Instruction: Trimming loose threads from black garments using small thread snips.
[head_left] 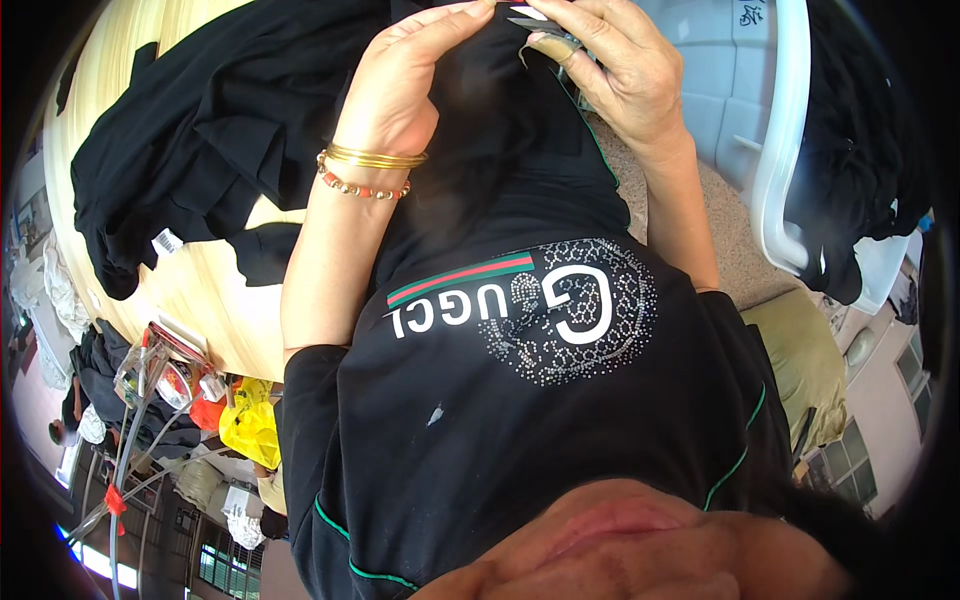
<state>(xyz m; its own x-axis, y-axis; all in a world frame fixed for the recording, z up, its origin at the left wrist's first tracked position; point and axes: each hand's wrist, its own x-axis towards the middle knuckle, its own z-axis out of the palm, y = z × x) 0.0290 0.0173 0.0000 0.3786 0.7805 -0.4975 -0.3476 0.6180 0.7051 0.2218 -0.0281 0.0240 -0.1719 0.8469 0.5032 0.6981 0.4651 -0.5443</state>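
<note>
Pale wooden tabletop lay beneath heaped black garments, beside which her left hand pinched taut black cloth while her right hand gripped small snips; keeping tension probably ensured clean thread trimming.

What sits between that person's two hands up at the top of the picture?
In the head view, black fabric fills the stretch between the left hand and the right hand, which holds small thread snips at the cloth's edge.
</note>
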